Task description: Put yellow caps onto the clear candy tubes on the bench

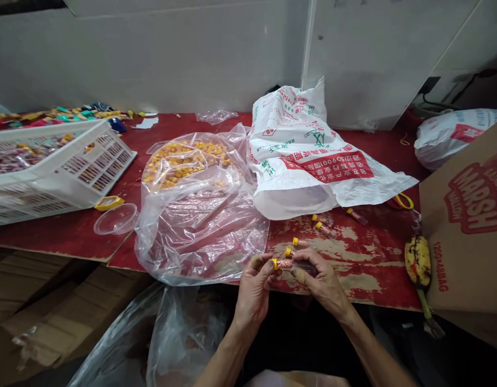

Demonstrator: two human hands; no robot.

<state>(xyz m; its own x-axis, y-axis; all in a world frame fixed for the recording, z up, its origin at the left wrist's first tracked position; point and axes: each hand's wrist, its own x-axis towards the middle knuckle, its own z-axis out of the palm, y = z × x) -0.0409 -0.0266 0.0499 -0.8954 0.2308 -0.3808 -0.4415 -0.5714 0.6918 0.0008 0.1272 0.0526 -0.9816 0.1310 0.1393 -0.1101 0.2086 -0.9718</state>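
My left hand (253, 287) pinches the yellow-capped end of a small clear tube (283, 264) filled with red-and-white sweets. My right hand (321, 274) grips the tube's far end, and its fingers hide part of it. Just beyond my fingers, several similar yellow-capped tubes (300, 242) lie on the worn red tabletop (365, 258). To the left of my hands is a clear plastic bag (200, 231) holding yellow sweets at its far end.
A white printed sack (292, 156) stands beyond my hands, with a white plastic crate (58, 169) of wrapped sweets at far left. A spotted banana (418, 260) lies against a cardboard box (468, 226) on the right. Yellow-handled scissors (404, 201) lie near the sack.
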